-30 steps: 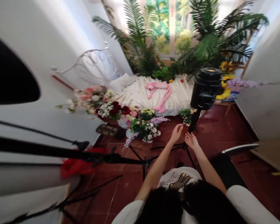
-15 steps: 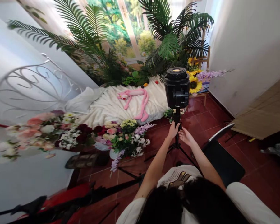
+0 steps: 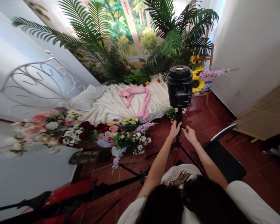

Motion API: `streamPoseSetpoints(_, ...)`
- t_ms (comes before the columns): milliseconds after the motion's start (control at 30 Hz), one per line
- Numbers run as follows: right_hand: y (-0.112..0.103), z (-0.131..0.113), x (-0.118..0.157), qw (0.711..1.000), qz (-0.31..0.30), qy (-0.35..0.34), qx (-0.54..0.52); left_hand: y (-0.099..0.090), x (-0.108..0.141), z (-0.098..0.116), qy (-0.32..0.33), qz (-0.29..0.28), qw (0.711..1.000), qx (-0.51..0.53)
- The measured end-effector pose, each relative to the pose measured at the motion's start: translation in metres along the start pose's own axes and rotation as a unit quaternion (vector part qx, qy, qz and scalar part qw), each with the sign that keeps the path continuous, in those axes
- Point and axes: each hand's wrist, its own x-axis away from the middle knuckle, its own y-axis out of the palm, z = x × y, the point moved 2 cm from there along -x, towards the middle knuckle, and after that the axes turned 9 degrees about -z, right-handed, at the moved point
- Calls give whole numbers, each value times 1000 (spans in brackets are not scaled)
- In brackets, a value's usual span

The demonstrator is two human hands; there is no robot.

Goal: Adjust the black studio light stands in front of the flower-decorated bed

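Observation:
A black studio light [image 3: 180, 87] stands upright in front of me on a black light stand [image 3: 179, 117] with spread legs. My left hand [image 3: 174, 130] is wrapped round the stand's pole just below the light. At the right side of the pole, my right hand [image 3: 190, 135] has its thumb and fingertips pinched at what looks like a small dark knob, mostly covered by the fingers. The light's round top end faces up at me.
A pink plush toy [image 3: 143, 102] lies on a white blanket [image 3: 102, 105] beyond artificial flowers [image 3: 128, 137]. A black chair [image 3: 225, 161] stands close on the right. Another black stand [image 3: 116, 183] crosses the lower left. Palm plants [image 3: 177, 34] rise behind.
My right hand has shifted from curled fingers beside the pole to a pinch at its right side. My left hand stays on the pole. The view has shifted slightly.

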Motion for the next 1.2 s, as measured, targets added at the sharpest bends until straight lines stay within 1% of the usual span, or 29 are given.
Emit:
streamPoseSetpoints(67,-8,-7,4,991,21,-43,128,1,0,-1,-3,3,1000,4)
streamPoseSetpoints(100,-13,-10,6,983,22,-56,171,1,0,-1,-3,3,1000,5)
streamPoseSetpoints(133,-16,-14,6,977,17,-65,202,1,0,-1,-3,3,1000,7)
streamPoseSetpoints(200,-21,-22,4,970,-7,-87,227,2,0,0,-3,3,1000,11)
streamPoseSetpoints(300,-18,-38,-8,970,-25,-127,206,4,-1,0,5,2,999,32)
streamPoseSetpoints(400,0,-49,-24,969,-15,-149,197,8,-4,-4,20,0,997,79)
streamPoseSetpoints(500,21,-48,-42,970,32,-125,208,12,-6,-14,22,2,994,112)
streamPoseSetpoints(567,28,-43,-54,970,70,-93,213,14,-6,-20,21,6,993,114)
streamPoseSetpoints(600,30,-40,-59,971,78,-82,212,14,-6,-21,24,8,993,111)
streamPoseSetpoints(667,31,-37,-69,975,63,-78,199,14,-5,-23,34,16,995,97)
streamPoseSetpoints(767,28,-44,-79,982,26,-106,153,14,-4,-21,29,30,997,70)
streamPoseSetpoints(867,24,-67,-82,986,16,-131,104,14,-1,-17,7,31,999,37)
streamPoseSetpoints(933,22,-90,-81,985,13,-153,74,14,2,-14,-4,33,999,16)
streamPoseSetpoints(1033,20,-128,-78,981,0,-190,41,16,6,-8,-13,56,998,-3)
streamPoseSetpoints(1133,16,-159,-77,976,-5,-209,54,17,6,-3,-13,73,997,-3)
streamPoseSetpoints(1200,13,-171,-76,974,10,-210,89,17,6,-3,-15,76,997,3)
